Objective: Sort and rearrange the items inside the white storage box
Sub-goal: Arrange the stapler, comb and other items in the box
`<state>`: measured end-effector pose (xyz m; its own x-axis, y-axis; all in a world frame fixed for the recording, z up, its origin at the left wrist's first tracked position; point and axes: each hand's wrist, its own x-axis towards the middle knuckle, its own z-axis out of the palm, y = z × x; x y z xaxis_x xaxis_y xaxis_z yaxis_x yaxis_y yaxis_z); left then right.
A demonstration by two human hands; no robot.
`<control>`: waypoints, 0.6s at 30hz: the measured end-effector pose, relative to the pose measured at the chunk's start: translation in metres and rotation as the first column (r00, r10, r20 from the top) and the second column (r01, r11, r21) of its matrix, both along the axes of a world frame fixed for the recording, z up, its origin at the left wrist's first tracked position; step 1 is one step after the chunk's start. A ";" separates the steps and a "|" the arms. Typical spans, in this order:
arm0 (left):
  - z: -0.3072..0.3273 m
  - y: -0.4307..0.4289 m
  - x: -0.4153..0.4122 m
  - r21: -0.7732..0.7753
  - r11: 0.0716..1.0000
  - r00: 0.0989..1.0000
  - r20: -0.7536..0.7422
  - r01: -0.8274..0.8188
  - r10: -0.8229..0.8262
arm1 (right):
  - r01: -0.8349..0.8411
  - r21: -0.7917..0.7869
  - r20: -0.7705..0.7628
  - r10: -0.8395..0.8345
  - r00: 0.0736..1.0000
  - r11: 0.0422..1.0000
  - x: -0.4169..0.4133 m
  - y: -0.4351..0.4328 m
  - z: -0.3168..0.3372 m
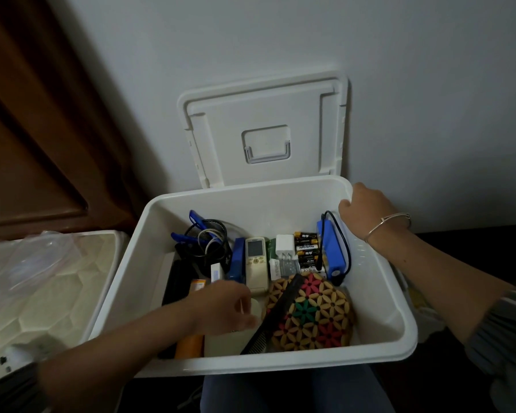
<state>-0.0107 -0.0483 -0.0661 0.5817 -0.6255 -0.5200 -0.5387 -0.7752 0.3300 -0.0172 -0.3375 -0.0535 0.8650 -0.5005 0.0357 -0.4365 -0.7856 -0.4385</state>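
Note:
The white storage box [149, 257] rests on my lap, open. Inside lie a cream remote control [256, 263], a white plug adapter [285, 247], a pack of batteries [306, 248], a blue device with a black cable [331, 248], a black mesh cup of cables [206, 242], a flowered beaded mat [313, 314] and a black comb [268, 323]. My left hand [224, 305] reaches into the box's front left, fingers curled over a cream bottle [230, 338] beside an orange tube [189, 345]. My right hand [367, 210] grips the box's far right rim.
The box's white lid [265, 129] leans upright against the grey wall behind. A quilted mattress [42, 287] with a clear plastic bag lies to the left. A brown wooden door [27, 129] stands at the back left.

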 end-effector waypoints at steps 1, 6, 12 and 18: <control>-0.005 -0.006 -0.002 0.057 0.998 0.999 0.001 0.039 -0.039 | 0.000 0.000 0.001 0.000 1.000 1.000 0.000 0.001 0.000; -0.027 -0.029 -0.010 0.189 0.968 0.986 -0.012 0.167 -0.168 | -0.004 0.009 0.008 0.003 1.000 1.000 -0.001 0.002 0.001; -0.035 -0.030 -0.006 0.100 0.982 0.987 0.011 0.159 -0.161 | -0.008 0.021 0.011 0.008 1.000 1.000 -0.002 0.000 0.002; -0.017 -0.009 0.003 -0.044 0.951 0.934 0.212 0.305 -0.289 | -0.027 0.025 0.027 0.026 0.999 0.999 -0.004 -0.001 0.002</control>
<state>-0.0074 -0.0570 -0.0830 0.4505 -0.8184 -0.3567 -0.8015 -0.5468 0.2423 -0.0212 -0.3383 -0.0517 0.8767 -0.4787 0.0468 -0.4036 -0.7852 -0.4696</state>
